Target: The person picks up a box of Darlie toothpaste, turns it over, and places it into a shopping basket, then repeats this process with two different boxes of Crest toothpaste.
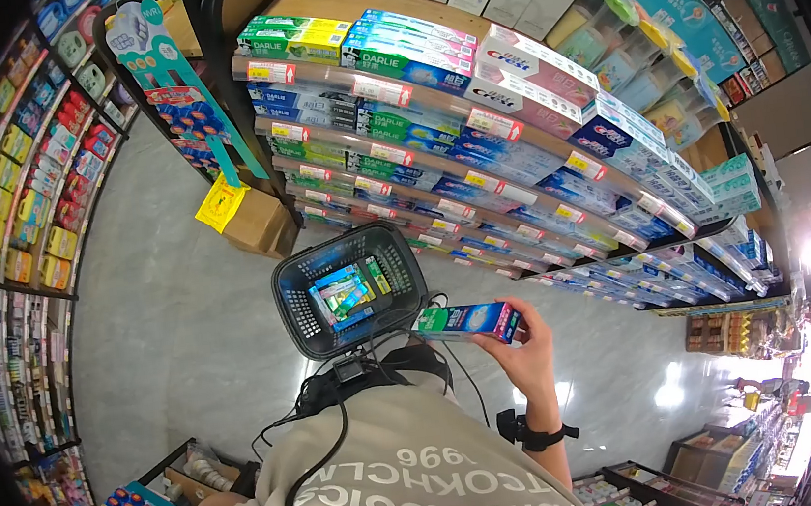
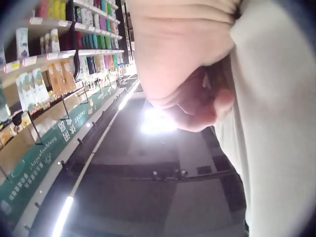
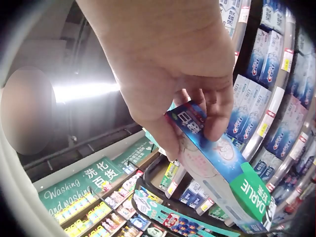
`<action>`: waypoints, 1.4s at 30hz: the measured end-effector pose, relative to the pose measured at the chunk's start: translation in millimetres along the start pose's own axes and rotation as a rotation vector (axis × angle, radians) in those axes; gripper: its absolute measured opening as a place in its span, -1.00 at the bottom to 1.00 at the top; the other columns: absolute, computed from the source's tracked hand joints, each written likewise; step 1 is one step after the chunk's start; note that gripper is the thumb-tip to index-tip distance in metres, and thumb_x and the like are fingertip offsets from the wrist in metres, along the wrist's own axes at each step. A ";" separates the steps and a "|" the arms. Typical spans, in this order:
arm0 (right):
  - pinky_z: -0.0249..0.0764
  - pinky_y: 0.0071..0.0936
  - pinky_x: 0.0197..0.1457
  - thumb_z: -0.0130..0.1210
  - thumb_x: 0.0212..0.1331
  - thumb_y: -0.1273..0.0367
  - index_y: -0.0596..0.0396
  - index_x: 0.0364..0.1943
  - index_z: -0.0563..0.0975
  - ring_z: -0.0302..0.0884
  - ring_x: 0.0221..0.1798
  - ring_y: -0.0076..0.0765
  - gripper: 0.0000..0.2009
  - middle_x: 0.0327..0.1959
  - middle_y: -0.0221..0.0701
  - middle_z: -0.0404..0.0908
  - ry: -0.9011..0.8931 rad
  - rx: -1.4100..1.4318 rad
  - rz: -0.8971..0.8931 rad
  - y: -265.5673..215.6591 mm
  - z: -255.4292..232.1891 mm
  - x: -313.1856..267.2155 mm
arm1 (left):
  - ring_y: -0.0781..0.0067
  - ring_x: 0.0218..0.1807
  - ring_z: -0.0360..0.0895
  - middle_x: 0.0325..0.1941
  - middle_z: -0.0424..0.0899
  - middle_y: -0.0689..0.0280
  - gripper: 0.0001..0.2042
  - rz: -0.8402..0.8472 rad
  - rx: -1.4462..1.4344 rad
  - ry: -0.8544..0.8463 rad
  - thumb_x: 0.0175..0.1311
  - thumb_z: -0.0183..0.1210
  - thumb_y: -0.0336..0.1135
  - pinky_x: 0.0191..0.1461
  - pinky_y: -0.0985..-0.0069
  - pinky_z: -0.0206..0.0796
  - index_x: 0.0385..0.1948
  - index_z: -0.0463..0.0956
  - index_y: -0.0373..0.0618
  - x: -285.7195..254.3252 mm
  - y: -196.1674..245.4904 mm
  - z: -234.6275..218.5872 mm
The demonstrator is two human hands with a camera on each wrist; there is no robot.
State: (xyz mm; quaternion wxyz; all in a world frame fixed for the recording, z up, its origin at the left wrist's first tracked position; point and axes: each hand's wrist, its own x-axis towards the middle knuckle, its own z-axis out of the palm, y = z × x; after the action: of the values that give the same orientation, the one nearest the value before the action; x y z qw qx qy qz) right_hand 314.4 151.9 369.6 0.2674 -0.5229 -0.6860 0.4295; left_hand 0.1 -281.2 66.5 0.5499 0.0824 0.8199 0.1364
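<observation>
My right hand (image 1: pixel 524 347) grips one end of a blue and green Darlie toothpaste box (image 1: pixel 460 320), held just right of the black shopping basket (image 1: pixel 296 316). In the right wrist view, the thumb and fingers pinch the blue end of the box (image 3: pixel 224 160), and its green end points down and away. Several small colourful boxes (image 1: pixel 342 292) lie in the bottom of the basket. The left hand (image 2: pixel 197 96) hangs beside the light shirt (image 2: pixel 276 113) with fingers loosely curled, no object showing in it. The head view hides this hand.
A tiered shelf of toothpaste boxes (image 1: pixel 476 171) curves across the front and right. A cardboard carton (image 1: pixel 259 224) stands on the floor left of it. More stocked shelves (image 1: pixel 33 183) line the far left. Black cables (image 1: pixel 345 427) run over the shirt toward the basket.
</observation>
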 end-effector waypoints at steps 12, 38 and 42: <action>0.65 -0.47 -0.01 0.54 -0.05 0.46 0.07 0.10 0.59 0.66 -0.01 -0.49 -0.46 0.00 -0.42 0.68 0.014 0.089 0.004 1.1 3.0 8.6 | 0.25 -0.27 0.61 -0.41 0.65 0.24 -0.62 -0.106 0.089 -0.045 0.50 -0.01 0.01 -0.14 0.26 0.44 -0.30 0.64 -0.09 -8.0 -64.1 -18.2; 0.49 -0.27 0.32 0.61 -0.09 0.25 0.13 0.24 0.38 0.53 0.24 -0.22 -0.20 0.19 -0.14 0.55 -0.357 0.979 -0.286 -68.9 73.6 38.9 | 0.33 0.07 0.64 0.08 0.69 0.20 -0.32 1.534 -0.430 0.029 0.31 0.25 0.26 0.15 0.44 0.43 0.14 0.54 -0.24 -204.8 364.1 -130.2; 0.47 -0.28 0.33 0.60 -0.09 0.30 0.11 0.24 0.38 0.52 0.25 -0.23 -0.22 0.21 -0.11 0.53 -0.429 1.033 -0.247 -61.5 82.4 32.9 | 0.29 0.15 0.64 0.13 0.69 0.16 -0.34 1.409 -0.380 0.018 0.01 0.60 -0.15 0.26 0.39 0.41 0.15 0.54 -0.22 -219.5 359.9 -112.3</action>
State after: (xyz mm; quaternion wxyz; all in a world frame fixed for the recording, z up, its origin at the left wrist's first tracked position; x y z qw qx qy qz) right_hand 207.0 152.4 380.1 0.3913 -0.1416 -0.4817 0.7712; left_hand -25.3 -17.1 412.9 0.3295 0.4928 0.5389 0.5985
